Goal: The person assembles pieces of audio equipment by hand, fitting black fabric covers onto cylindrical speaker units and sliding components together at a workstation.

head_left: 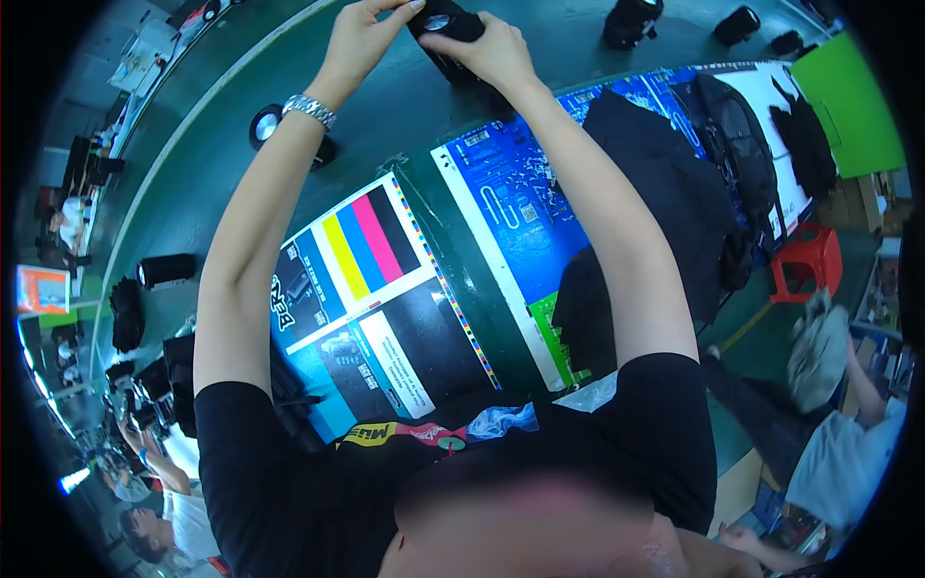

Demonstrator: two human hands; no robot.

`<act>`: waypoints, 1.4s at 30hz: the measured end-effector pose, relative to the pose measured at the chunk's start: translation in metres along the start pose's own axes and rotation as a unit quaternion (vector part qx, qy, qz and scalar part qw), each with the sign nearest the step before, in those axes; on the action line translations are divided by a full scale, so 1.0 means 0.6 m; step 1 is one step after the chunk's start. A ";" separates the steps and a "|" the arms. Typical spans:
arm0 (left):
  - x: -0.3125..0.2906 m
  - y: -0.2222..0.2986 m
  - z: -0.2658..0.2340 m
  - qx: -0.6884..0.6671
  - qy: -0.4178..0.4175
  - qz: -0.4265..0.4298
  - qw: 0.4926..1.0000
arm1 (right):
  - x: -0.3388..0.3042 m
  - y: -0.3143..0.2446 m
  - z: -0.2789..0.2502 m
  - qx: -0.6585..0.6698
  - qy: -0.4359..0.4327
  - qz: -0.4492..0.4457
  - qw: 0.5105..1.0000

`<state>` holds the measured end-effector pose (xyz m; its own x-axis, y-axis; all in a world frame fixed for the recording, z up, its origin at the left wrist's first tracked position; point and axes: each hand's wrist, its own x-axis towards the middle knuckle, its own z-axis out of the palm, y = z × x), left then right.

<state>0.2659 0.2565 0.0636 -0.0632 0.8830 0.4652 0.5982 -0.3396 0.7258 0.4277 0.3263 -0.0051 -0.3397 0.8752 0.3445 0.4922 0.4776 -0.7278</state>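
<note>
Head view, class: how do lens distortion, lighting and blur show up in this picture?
Head view: the green bench's edge bows, and the corners go black; head view: bluish light, with a white streak glaring at far left; head view: lower middle smeared, left hand and right hand fairly clear.

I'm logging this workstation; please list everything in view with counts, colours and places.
Held cylinder: one, black, top centre.
Other cylinders: at least five, black, about the table.
Table: one, green, beneath them.
Printed sheets: two, multicoloured, centre and right.
Backpack: one, black, upper right.
Cloth: count unclear, black, beside the backpack.
Panel: one, green, upper right.
Stool: one, red, right.
Co-workers: at least two, light tops, lower corners.
Background clutter: uncountable, mixed, both edges.
Wristband: one, silver, left wrist.
Left hand: one, bare, top centre.
Right hand: one, bare, on held cylinder.
</note>
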 end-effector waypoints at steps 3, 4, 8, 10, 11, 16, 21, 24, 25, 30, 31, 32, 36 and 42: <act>-0.019 -0.026 -0.012 -0.035 0.038 0.010 0.999 | -0.006 0.000 -0.014 0.008 -0.103 -0.075 0.992; -0.018 -0.026 -0.002 -0.080 0.024 -0.004 0.996 | 0.001 0.021 -0.026 0.004 -0.120 -0.077 0.990; 0.003 -0.003 0.021 -0.092 0.029 0.094 0.991 | 0.044 0.121 -0.090 -0.043 -0.207 -0.068 0.975; 0.015 -0.007 0.030 -0.154 0.078 0.051 0.984 | 0.054 0.108 -0.093 -0.083 -0.222 -0.040 0.971; 0.018 -0.013 0.035 -0.220 0.122 0.008 0.968 | 0.056 0.086 -0.079 0.057 -0.152 0.044 0.986; 0.071 -0.060 0.154 -0.601 0.127 -0.237 0.753 | 0.130 0.077 -0.021 0.551 0.072 0.240 0.796; 0.044 -0.052 0.180 -0.501 0.158 -0.131 0.841 | 0.090 0.014 0.011 0.496 0.134 0.180 0.839; 0.024 -0.085 0.210 -0.549 0.205 -0.163 0.794 | 0.068 0.050 0.022 0.434 0.166 0.127 0.876; 0.020 -0.099 0.232 -0.582 0.240 -0.216 0.746 | 0.064 0.068 0.024 0.382 0.166 0.111 0.902; 0.024 -0.131 0.279 -0.466 0.223 -0.227 0.825 | 0.061 0.154 0.038 0.150 0.197 0.189 0.950; 0.035 -0.135 0.266 -0.420 0.192 -0.238 0.855 | 0.068 0.151 0.034 0.153 0.194 0.192 0.950; 0.032 -0.135 0.257 -0.366 0.185 -0.287 0.866 | 0.072 0.143 0.031 0.157 0.190 0.193 0.950; 0.008 -0.109 0.230 -0.327 0.269 -0.300 0.855 | 0.091 0.149 0.029 0.038 0.157 0.213 0.964; -0.118 0.031 0.079 -0.367 0.201 -0.259 0.870 | 0.119 0.153 -0.118 0.092 0.301 0.226 0.922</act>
<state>0.3196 0.2027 0.0200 -0.5357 0.8443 0.0111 -0.2565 -0.1752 0.9505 0.5055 0.4384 -0.0051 0.4006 0.8923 0.2082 0.3116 0.0810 -0.9468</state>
